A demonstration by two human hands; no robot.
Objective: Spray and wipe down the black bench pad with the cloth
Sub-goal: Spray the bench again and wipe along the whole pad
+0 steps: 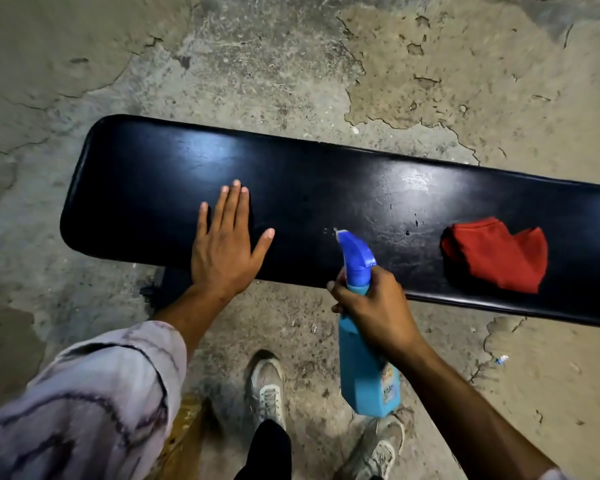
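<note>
A long black bench pad runs across the view from left to right, glossy with light patches. My left hand lies flat on its near left part, fingers spread, holding nothing. My right hand grips the neck of a blue spray bottle at the pad's near edge, its nozzle tilted over the middle of the pad. Small droplets speckle the pad to the right of the nozzle. A folded red cloth rests on the pad further right, apart from both hands.
Cracked, patchy concrete floor surrounds the bench. My two light sneakers stand on the floor just in front of the pad's near edge. A dark bench support shows under the pad beside my left wrist.
</note>
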